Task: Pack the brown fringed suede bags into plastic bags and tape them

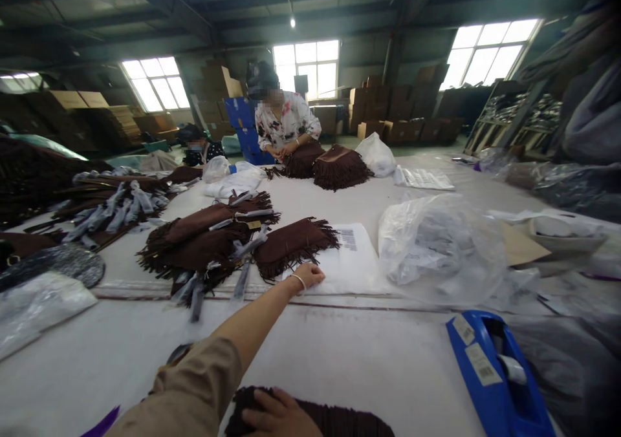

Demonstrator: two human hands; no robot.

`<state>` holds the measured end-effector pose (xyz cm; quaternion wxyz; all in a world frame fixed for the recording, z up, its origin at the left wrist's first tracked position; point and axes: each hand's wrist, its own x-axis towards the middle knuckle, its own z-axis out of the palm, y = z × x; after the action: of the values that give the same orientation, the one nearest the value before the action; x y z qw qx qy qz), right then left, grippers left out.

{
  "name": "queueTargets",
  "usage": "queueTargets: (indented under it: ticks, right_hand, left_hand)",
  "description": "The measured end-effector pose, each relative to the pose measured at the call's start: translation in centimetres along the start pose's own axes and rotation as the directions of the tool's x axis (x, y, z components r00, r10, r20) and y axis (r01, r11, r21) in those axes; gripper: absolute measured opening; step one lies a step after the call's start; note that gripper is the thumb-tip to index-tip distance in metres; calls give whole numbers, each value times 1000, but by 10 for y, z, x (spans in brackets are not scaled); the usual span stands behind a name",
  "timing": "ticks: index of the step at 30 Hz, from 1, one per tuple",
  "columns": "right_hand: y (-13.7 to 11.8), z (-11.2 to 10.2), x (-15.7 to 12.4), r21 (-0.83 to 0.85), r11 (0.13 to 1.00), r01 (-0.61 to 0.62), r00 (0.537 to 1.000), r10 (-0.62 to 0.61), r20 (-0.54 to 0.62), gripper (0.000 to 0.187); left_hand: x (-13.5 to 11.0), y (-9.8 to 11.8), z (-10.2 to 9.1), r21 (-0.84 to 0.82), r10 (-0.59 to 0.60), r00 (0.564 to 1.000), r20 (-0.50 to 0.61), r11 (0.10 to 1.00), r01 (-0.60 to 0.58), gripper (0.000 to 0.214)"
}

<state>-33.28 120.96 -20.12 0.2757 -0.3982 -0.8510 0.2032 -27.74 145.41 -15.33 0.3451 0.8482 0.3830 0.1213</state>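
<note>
My left hand (307, 275) reaches far forward across the table, its fingers curled on the near edge of a flat clear plastic bag (356, 259) with a barcode label. A brown fringed suede piece (291, 243) lies partly on that bag, just beyond the hand. My right hand (277, 415) is at the bottom edge of the view. It rests on another brown fringed piece (349, 421), with thumb and fingers closed over its left end.
A heap of brown fringed pieces with grey tags (204, 240) lies left of the bag. A crumpled clear bag (439, 243) sits to the right, and a blue tape dispenser (495, 372) at near right. A person (286, 123) works across the white table (369, 359).
</note>
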Motion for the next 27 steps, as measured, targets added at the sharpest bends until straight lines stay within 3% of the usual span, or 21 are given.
queueTargets:
  ticks: [3,5,6,9,12,15,19,22,24,25,26,27]
  right_hand:
    - [3,-56,-1,152,973,-175,961,203,-190,37]
    - [17,-101,-5,166,913,-373,805,408,-432,40]
    - [27,-122,-7,102,893,-438,731,420,-538,42]
    - [61,-166,-16,-163,785,-597,700,411,-584,46]
    - [81,-177,-20,-225,711,-666,693,480,-537,36]
    - [80,-175,-26,-224,711,-666,696,486,-528,34]
    - [71,-185,-60,-230,699,-677,694,501,-518,36]
    - [68,-194,-104,-194,639,-745,618,549,-563,33]
    - [63,-188,-132,-100,586,-804,508,591,-627,31]
    - [59,-180,-142,33,573,-819,415,629,-657,32]
    - [54,-170,-150,254,573,-780,290,689,-664,36]
    - [50,-158,-154,514,554,-655,160,767,-621,43]
  left_hand:
    - [-14,17,-6,-46,58,995,-76,997,-62,28]
    - [-32,31,-8,-57,109,989,-101,992,-115,26]
    - [-43,37,-8,-51,146,983,-110,987,-153,24]
    - [-77,54,-3,115,322,935,-150,945,-307,19]
    - [-97,65,3,403,416,897,-151,854,-328,22]
    - [-99,68,3,600,366,930,-34,752,-274,25]
    - [-106,57,-20,672,288,956,55,697,-249,21]
    - [-135,34,-45,652,242,970,-21,739,-170,41]
    - [-162,15,-54,580,165,973,-163,814,-41,47]
    - [-175,6,-54,494,93,964,-248,868,43,47]
    - [-188,-2,-51,355,-8,951,-310,927,123,47]
    - [-199,-7,-46,142,-144,935,-324,970,199,46]
